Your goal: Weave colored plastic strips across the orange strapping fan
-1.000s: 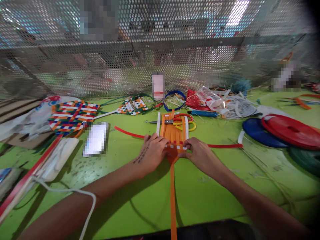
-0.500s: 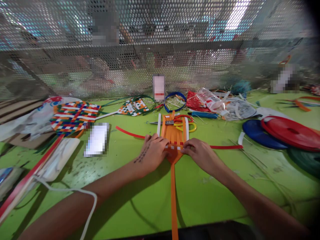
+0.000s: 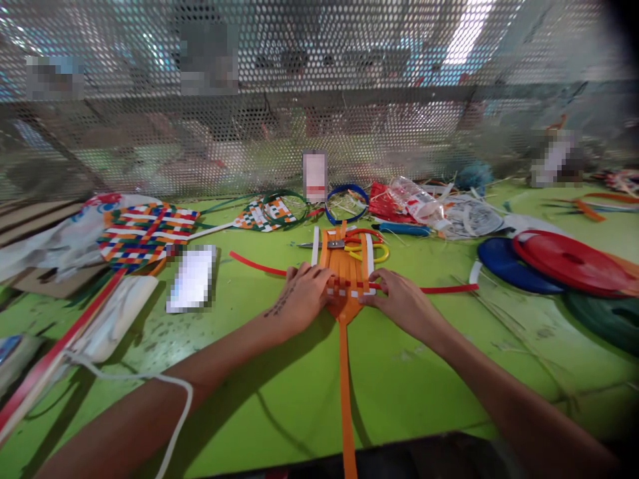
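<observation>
A small weave of orange strips [image 3: 346, 266] edged with white strips lies flat on the green table [image 3: 409, 379]. A long orange strip [image 3: 345, 399] runs from it toward me. A red strip [image 3: 439, 289] crosses the weave sideways. My left hand [image 3: 303, 297] presses on the weave's left edge, fingers curled over it. On the right edge, my right hand [image 3: 399, 301] pinches the weave where the red strip comes through. Scissors with red and yellow handles [image 3: 367, 246] lie just behind the weave.
Finished multicoloured woven mats [image 3: 144, 233] lie at the left, beside a blurred flat object [image 3: 192, 278]. Red [image 3: 574, 259], blue [image 3: 514, 266] and dark green [image 3: 609, 319] strip rolls sit at the right. A perforated metal screen [image 3: 319, 100] closes the table's back edge, with clutter below it.
Both hands have slid slightly away from me along the weave, staying on its two sides. The view has shifted a little.
</observation>
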Available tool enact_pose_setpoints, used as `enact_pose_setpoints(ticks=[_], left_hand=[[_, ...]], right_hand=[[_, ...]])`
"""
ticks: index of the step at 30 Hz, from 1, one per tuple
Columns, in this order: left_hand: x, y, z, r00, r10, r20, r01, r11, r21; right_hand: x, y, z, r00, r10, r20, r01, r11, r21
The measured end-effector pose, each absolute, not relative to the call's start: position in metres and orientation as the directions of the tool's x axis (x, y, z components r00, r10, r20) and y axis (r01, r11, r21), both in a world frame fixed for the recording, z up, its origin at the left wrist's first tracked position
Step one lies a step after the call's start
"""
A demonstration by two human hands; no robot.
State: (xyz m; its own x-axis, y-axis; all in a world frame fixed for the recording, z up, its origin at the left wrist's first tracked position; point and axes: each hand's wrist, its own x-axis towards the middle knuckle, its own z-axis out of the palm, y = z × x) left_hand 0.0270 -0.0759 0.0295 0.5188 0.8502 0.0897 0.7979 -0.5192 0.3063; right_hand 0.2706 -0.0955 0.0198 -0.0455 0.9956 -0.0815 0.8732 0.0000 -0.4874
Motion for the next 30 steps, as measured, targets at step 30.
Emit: enact_pose_setpoints(ticks=[30], left_hand=[[0.028,-0.076,0.030,0.502,0.858,0.110,0.807,-0.510,0.298]], right_hand=[[0.267,-0.098,0.025,-0.075,0.993,-0.092,0.888,0.024,-0.459]])
